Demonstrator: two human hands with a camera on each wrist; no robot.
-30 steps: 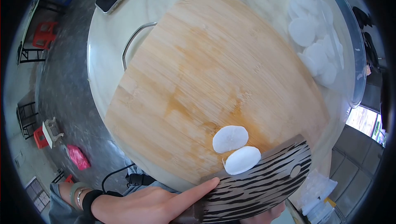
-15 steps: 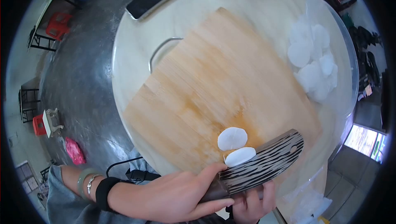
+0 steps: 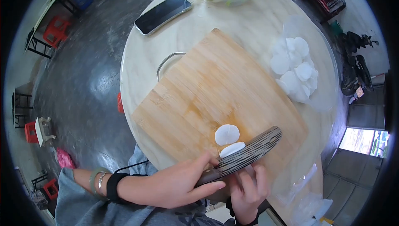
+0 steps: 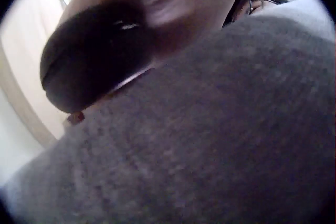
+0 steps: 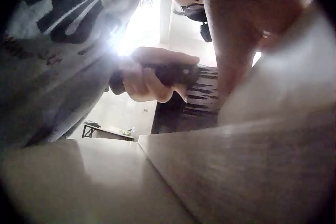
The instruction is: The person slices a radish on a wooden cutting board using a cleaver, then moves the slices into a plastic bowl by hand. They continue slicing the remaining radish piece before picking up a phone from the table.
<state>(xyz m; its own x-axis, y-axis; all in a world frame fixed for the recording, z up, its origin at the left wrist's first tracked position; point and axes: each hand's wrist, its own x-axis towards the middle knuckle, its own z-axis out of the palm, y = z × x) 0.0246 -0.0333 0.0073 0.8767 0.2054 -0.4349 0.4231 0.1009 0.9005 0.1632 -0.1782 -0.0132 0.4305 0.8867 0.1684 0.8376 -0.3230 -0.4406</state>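
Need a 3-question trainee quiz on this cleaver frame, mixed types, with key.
1. True or false: the left hand grips the cleaver by its handle.
2. How many white slices lie on the wooden cutting board beside the blade?
3. The phone lies: A) on the board B) on the round table, beyond the board C) in the bowl.

Key: 1 true; 2 two; 3 B.

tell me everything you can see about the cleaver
The cleaver has a broad rectangular blade that looks like metal, streaked dark and light, with a small hole near its far corner and a dark handle. The left hand grips the handle; the right hand touches it from below. One radish slice lies against it.
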